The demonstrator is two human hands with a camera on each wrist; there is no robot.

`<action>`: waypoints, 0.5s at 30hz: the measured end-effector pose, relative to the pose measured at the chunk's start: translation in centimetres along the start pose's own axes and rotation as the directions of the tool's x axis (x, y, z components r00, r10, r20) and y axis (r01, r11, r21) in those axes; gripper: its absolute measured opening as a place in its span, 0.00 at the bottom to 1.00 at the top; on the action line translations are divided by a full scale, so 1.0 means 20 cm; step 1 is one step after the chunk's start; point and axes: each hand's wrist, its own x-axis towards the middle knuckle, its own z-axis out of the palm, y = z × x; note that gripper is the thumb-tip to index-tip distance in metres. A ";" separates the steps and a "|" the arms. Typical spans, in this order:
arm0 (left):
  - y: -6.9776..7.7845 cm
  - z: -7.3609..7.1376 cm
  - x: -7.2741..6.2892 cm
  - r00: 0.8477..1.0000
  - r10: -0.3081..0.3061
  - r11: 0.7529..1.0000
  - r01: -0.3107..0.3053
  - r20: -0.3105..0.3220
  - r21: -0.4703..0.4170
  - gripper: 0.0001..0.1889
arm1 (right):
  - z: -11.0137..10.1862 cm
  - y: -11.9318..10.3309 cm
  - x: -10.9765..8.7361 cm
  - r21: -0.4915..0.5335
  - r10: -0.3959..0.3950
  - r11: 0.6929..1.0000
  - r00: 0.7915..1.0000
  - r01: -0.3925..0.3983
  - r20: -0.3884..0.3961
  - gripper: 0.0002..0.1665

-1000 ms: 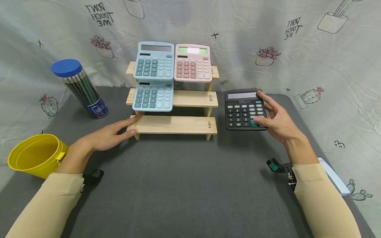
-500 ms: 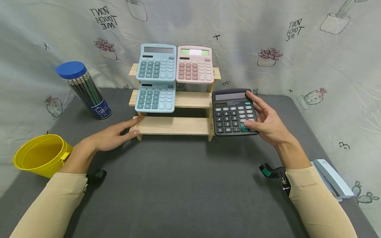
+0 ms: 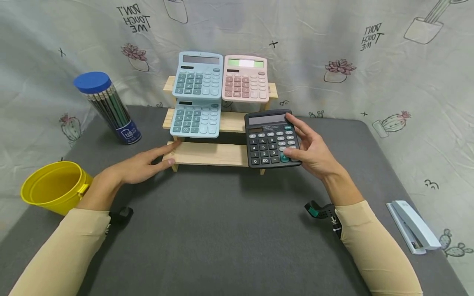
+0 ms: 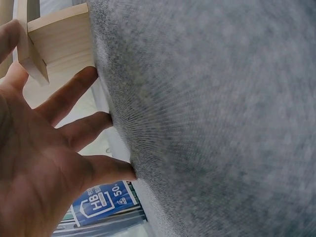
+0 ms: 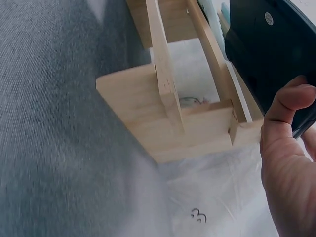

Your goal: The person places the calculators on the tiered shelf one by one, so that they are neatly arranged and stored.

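Note:
A black calculator (image 3: 272,139) is gripped by my right hand (image 3: 314,152), thumb over its lower right keys and fingers along its right edge. It is held in front of the right part of a three-step wooden rack (image 3: 211,154). The right wrist view shows the calculator's dark back (image 5: 276,44) above the rack's side. My left hand (image 3: 137,166) touches the left end of the bottom shelf, its fingers spread and straight. On the top step stand a blue calculator (image 3: 198,76) and a pink calculator (image 3: 245,80). Another blue calculator (image 3: 195,119) leans on the middle step, left side.
A clear tub of pencils with a blue lid (image 3: 107,107) stands at the back left. The yellow bucket (image 3: 55,185) is beside my left forearm. At the right edge of the grey table (image 3: 222,234) lies a light-blue stapler (image 3: 412,226). A printed curtain (image 3: 296,28) hangs behind.
My right hand has carried the black calculator left, from beside the rack to in front of its right part. The left hand stays at the bottom shelf. The stapler has come fully into view.

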 end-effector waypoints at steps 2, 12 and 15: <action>0.00 0.00 0.00 1.000 -0.002 1.000 0.002 -0.004 -0.001 0.34 | 0.01 0.01 0.02 0.004 0.002 1.000 1.000 -0.002 0.010 0.55; 0.01 0.00 -0.01 1.000 -0.026 1.000 0.026 0.000 0.010 0.34 | 0.08 0.01 0.13 -0.006 0.066 0.998 0.998 -0.066 0.015 0.55; 0.01 0.00 -0.01 1.000 -0.024 1.000 0.024 0.002 0.017 0.35 | 0.10 0.02 0.15 -0.003 0.075 0.997 0.997 -0.075 0.011 0.54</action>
